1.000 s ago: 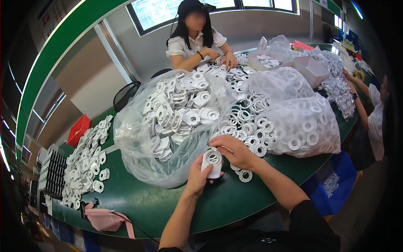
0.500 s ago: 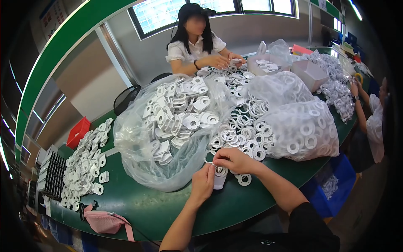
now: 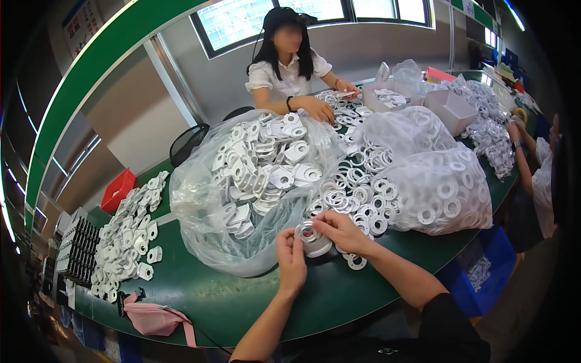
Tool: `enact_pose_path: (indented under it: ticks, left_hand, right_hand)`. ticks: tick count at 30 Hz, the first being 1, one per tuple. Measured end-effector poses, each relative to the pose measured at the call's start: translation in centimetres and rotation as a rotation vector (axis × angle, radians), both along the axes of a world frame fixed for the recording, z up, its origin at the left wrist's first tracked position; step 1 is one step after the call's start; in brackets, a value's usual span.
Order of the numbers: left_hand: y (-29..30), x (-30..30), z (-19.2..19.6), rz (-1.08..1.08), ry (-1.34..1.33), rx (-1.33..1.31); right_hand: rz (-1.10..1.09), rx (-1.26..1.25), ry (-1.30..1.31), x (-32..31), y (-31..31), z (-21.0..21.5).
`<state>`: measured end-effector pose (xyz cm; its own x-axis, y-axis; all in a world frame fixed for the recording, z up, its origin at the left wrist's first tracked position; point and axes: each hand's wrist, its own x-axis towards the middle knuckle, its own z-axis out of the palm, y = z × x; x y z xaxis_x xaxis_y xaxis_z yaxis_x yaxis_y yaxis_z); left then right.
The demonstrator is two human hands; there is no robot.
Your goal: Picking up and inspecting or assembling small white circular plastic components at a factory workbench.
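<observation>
Between my two hands is a white plastic ring [image 3: 300, 230], tilted up. My left hand [image 3: 291, 259] is closed, its fingertips at the ring's left edge. My right hand [image 3: 344, 234] pinches the right side of the ring with thumb and forefinger. Just under the ring sits a white plastic piece with a rounded end [image 3: 319, 248], partly covered by the ring and fingers; whether a hand also grips it is hard to tell. Beyond my hands lies a heap of loose white rings [image 3: 340, 199]. One stray ring [image 3: 357, 267] rests beside my right wrist.
An open clear bag [image 3: 193, 212] holds flat white holed parts [image 3: 281, 176]. To the right stands a bag of rings [image 3: 451, 206]. More holed parts [image 3: 124, 242], a red bin [image 3: 117, 190] and a pink pouch [image 3: 151, 319] lie left. Another person [image 3: 290, 66] works across the green table [image 3: 242, 305].
The ring has come up into view between my fingers, and the white piece below looks turned. Across the table, the other person's hands have moved apart.
</observation>
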<state>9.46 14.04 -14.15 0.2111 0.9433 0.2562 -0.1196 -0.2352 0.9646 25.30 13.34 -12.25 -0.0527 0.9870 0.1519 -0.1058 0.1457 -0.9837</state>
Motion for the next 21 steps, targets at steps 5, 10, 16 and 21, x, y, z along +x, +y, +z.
enact_pose_path:
  ticks: [5, 10, 16, 21]
  left_hand:
    - [-1.2, 0.5, 0.8, -0.228, -0.176, -0.138]
    - [0.6, -0.5, 0.0, -0.196, 0.01, -0.069]
    - [0.5, -0.7, 0.2, -0.047, 0.453, 0.136]
    - [0.5, -0.9, 0.5, -0.033, 0.506, 0.118]
  right_hand:
    - [-0.13, -0.028, -0.028, 0.8, 0.5, 0.0]
    - [0.076, 0.085, -0.25, 1.1, 0.3, 0.1]
    - [-0.008, 0.243, -0.581, 0.8, 0.2, -0.4]
    - [-0.043, 0.223, -0.66, 0.1, 0.0, -0.5]
